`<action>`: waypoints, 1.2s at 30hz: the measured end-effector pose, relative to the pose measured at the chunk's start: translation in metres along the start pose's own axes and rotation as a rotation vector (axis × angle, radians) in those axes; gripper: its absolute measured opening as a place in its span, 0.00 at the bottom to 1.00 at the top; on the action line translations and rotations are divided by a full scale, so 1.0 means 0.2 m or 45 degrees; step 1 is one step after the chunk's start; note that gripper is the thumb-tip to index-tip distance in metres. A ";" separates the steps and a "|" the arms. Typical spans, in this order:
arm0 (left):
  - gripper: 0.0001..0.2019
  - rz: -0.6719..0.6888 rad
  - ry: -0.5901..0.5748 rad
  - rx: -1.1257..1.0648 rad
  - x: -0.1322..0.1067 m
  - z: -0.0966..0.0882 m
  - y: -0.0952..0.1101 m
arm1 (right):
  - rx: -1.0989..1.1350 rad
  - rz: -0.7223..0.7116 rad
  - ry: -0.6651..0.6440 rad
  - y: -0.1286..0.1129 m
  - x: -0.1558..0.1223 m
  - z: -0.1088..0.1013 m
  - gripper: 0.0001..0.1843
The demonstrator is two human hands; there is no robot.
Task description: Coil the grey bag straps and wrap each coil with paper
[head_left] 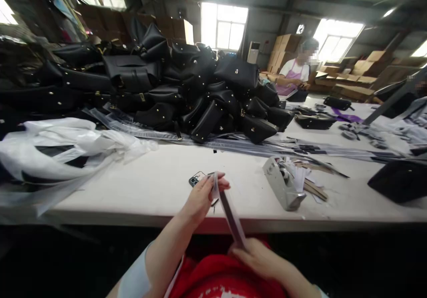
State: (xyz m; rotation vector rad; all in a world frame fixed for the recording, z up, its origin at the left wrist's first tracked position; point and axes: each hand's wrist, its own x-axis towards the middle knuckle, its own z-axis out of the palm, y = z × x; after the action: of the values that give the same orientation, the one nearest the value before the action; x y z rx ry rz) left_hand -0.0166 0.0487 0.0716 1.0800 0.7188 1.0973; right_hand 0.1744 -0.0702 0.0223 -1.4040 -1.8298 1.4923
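One held strap (231,216), one phone (194,180), one tape dispenser (282,187) show

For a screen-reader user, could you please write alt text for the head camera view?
A person's left hand and right hand hold a long dark strip with translucent plastic at the near edge of a white tabletop. Beyond is a heap of black handbags; a grey tape dispenser stands at right.

Left hand (202,193) forward, right hand (256,256) back
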 end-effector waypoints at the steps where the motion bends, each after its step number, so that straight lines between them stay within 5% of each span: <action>1: 0.20 0.135 0.056 0.242 0.02 0.03 -0.02 | 0.077 -0.017 -0.091 -0.04 -0.02 0.03 0.23; 3: 0.20 0.250 -0.090 0.779 0.00 0.09 -0.09 | 0.238 -0.093 -0.108 -0.12 -0.07 0.00 0.26; 5: 0.21 0.231 -0.469 1.094 -0.08 0.14 -0.15 | 0.357 -0.094 0.090 -0.15 -0.11 -0.13 0.30; 7: 0.25 0.136 -0.796 1.048 -0.17 0.17 -0.17 | 0.387 0.038 0.296 -0.11 -0.14 -0.31 0.32; 9: 0.29 -0.039 -0.925 0.821 -0.24 0.18 -0.16 | 0.214 0.119 0.473 -0.05 -0.16 -0.44 0.25; 11: 0.31 -0.249 -0.940 0.572 -0.26 0.21 -0.12 | -0.080 0.033 0.593 0.00 -0.15 -0.48 0.20; 12: 0.32 -0.332 -0.945 0.449 -0.26 0.23 -0.11 | -0.199 -0.046 0.578 0.01 -0.14 -0.45 0.25; 13: 0.32 -0.382 -0.938 0.325 -0.25 0.25 -0.10 | -0.258 -0.120 0.519 0.01 -0.12 -0.40 0.29; 15: 0.31 -0.375 -0.814 0.112 -0.22 0.29 -0.10 | -0.195 -0.185 0.346 -0.02 -0.07 -0.23 0.23; 17: 0.28 -0.174 -0.476 0.108 -0.19 0.31 -0.12 | -0.024 -0.142 0.192 -0.07 -0.04 -0.04 0.16; 20: 0.24 0.338 -0.066 0.562 -0.16 0.26 -0.17 | 0.270 -0.080 -0.092 -0.14 -0.05 0.10 0.24; 23: 0.28 0.577 -0.289 1.102 -0.17 0.18 -0.21 | 0.411 -0.086 -0.061 -0.17 -0.11 -0.04 0.23; 26: 0.30 0.315 -0.577 1.237 -0.21 0.16 -0.20 | 0.060 -0.066 0.348 -0.14 -0.14 -0.30 0.16; 29: 0.33 -0.209 -0.664 0.758 -0.24 0.20 -0.15 | -0.365 -0.198 0.504 -0.08 -0.12 -0.40 0.20; 31: 0.34 -0.510 -0.633 0.319 -0.24 0.23 -0.11 | -0.370 -0.292 0.420 -0.05 -0.09 -0.33 0.28; 33: 0.32 -0.675 -0.564 -0.008 -0.22 0.26 -0.09 | -0.266 -0.262 0.335 -0.01 -0.04 -0.20 0.23; 36: 0.31 -0.650 -0.417 -0.220 -0.20 0.29 -0.10 | -0.203 -0.098 0.331 0.02 0.03 -0.02 0.11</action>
State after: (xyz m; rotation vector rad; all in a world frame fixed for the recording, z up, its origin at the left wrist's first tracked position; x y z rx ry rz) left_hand 0.0279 -0.0090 0.0717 0.8367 0.5797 0.5185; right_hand 0.1763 -0.0640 0.0184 -1.5031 -1.8468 1.0892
